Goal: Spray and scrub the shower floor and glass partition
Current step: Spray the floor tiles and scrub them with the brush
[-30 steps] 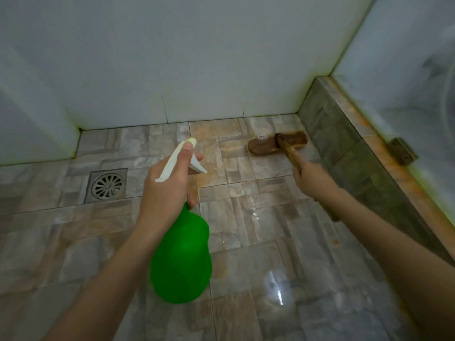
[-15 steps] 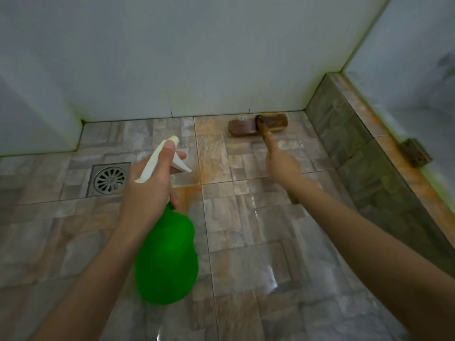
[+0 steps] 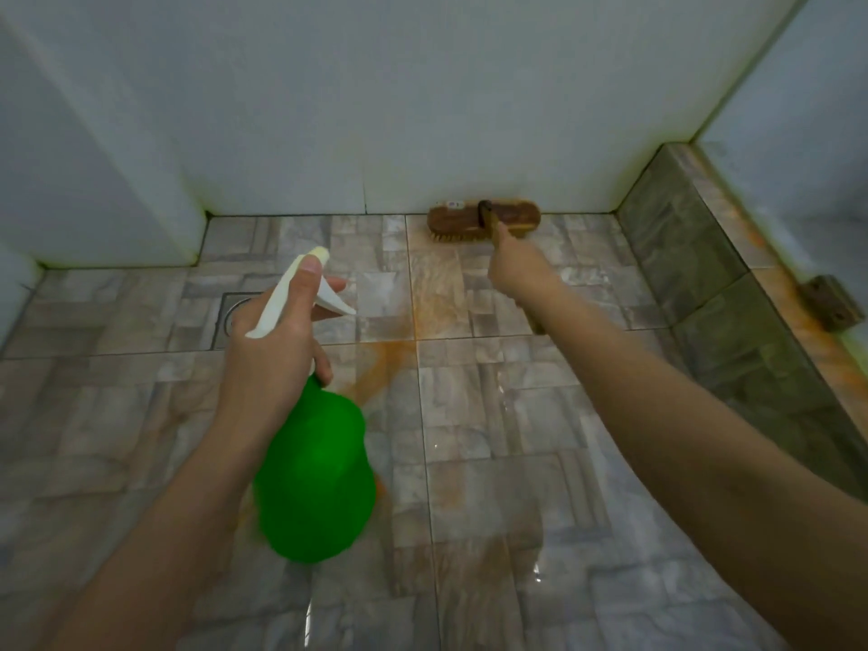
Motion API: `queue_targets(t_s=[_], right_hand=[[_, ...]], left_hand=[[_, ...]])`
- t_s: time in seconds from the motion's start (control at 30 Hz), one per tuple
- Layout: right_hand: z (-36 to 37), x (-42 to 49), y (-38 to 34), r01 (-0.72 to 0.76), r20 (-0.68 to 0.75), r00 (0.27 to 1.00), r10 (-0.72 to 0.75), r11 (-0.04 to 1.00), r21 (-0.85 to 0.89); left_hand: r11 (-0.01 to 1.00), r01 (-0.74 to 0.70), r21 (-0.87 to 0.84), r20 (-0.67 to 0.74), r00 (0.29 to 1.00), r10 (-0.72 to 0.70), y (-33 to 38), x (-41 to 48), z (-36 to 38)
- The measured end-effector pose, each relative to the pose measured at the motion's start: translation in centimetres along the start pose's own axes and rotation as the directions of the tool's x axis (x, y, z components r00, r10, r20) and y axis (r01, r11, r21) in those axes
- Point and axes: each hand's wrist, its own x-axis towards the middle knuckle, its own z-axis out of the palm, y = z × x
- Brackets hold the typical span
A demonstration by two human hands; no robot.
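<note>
My left hand (image 3: 275,350) is shut around the neck of a green spray bottle (image 3: 314,481) with a white trigger head, held above the wet tiled shower floor (image 3: 493,415). My right hand (image 3: 519,270) grips the wooden handle of a brown scrub brush (image 3: 458,219). The brush head rests bristles down on the floor, right against the base of the white back wall. An orange stain runs down the tiles between the brush and the bottle. The glass partition (image 3: 798,143) stands at the right, above a tiled curb.
A square metal floor drain (image 3: 232,312) lies partly hidden behind my left hand. A dark tiled curb (image 3: 695,256) runs along the right side, with a rusty hinge bracket (image 3: 833,303) on its top. White walls close off the back and left.
The brush has been pushed away from me, from the floor near the curb to the base of the back wall. My left hand with the bottle stayed roughly in place.
</note>
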Motion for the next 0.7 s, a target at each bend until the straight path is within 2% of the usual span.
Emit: queue_targets(t_s=[0.07,0.23,0.3,0.43,0.5,0.63,0.7], right_hand=[[-0.5,0.1,-0.9,0.012,0.05,0.999,-0.011,1.0,-0.013],[3.1,-9.7,-1.5,0.042,0.117,0.993,-0.032,0.996,-0.084],[3.5,-8.0,-3.4,0.076,0.094,0.993,-0.065,0.99,-0.12],[2.0,-0.9,-8.2,0.115,0.128,0.986,-0.108,0.992,-0.053],[2.4,-2.2,-8.7,0.108,0.165,0.982,-0.094,0.991,-0.08],[5.2,-11.0,-7.5,0.15,0.18,0.975,-0.134,0.985,-0.082],[6.0,-10.0,-9.0,0.204,0.147,0.972,-0.184,0.97,-0.13]], left_hand=[[1.0,-0.001,-0.003,-0.012,1.0,0.001,-0.2,0.0,-0.7],[0.997,0.074,0.005,-0.098,0.992,-0.074,0.7,-0.6,-2.8],[0.995,0.096,-0.019,-0.102,0.99,-0.098,0.6,-0.7,-3.5],[0.997,0.081,-0.009,-0.129,0.988,-0.082,-0.3,-0.8,-5.1],[0.998,0.068,-0.009,-0.146,0.987,-0.068,-0.8,-0.8,-6.1],[0.997,0.065,-0.044,-0.187,0.98,-0.072,-1.2,-1.1,-7.8],[0.995,0.074,-0.069,-0.221,0.971,-0.088,-1.6,-1.2,-8.7]])
